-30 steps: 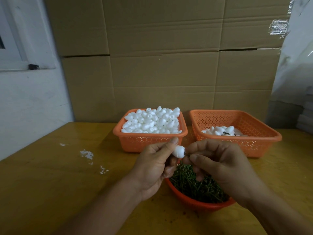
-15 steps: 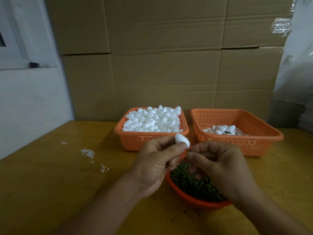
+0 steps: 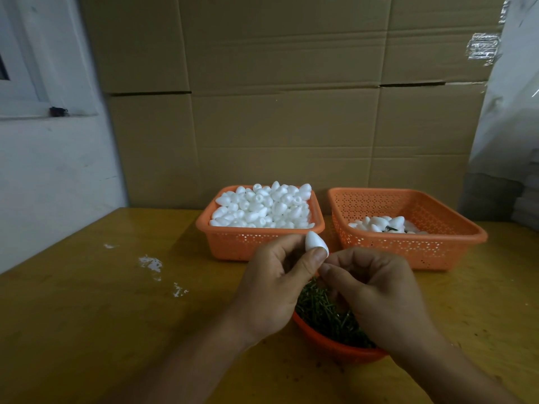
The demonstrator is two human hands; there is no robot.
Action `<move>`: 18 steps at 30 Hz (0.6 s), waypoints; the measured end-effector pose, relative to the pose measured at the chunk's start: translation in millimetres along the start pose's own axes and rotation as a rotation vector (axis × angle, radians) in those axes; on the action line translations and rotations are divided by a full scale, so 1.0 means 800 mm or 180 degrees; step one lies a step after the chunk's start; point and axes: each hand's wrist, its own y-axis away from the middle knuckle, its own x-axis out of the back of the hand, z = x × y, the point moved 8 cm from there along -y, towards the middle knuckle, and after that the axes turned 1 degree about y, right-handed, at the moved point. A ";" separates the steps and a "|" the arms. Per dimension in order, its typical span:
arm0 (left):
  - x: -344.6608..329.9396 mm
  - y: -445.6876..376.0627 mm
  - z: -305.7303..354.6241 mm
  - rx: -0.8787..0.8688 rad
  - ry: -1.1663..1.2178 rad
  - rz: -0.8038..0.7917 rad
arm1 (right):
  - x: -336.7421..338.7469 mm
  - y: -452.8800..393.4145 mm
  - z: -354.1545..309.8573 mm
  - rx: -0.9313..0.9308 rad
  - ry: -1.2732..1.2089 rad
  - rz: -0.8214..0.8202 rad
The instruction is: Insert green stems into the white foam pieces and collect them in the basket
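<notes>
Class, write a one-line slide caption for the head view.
Left hand pinches a white foam piece beside the right hand, above a bowl of green stems.

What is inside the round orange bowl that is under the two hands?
The round orange bowl holds a heap of short green stems. The right hand and left hand cover part of it, so its far side and bottom are hidden.

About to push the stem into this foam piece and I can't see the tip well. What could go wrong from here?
1. The stem is hidden behind the right hand fingers, so it may enter the foam piece off-centre.
2. The left hand pinches the foam piece only at its base; a hard push could pop it loose.
3. Both hands work right over the bowl of green stems, so a dropped piece would likely land among them.
</notes>
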 end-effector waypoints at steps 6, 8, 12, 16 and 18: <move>-0.005 0.001 0.005 -0.0056 0.0062 -0.0078 | -0.001 0.001 -0.002 0.0096 -0.0041 0.0010; -0.008 0.002 0.006 -0.0063 0.0212 -0.0141 | 0.000 0.001 -0.003 0.0134 -0.0016 0.0036; -0.009 0.002 0.006 -0.0037 0.0431 -0.0151 | -0.003 0.002 -0.007 0.0190 -0.0127 0.0023; -0.007 0.002 -0.001 0.0066 0.0394 -0.0087 | 0.003 -0.003 0.001 0.0034 -0.0269 0.0100; -0.006 0.004 -0.010 0.0134 0.0183 -0.0014 | 0.016 -0.011 0.006 -0.0043 -0.0162 0.0261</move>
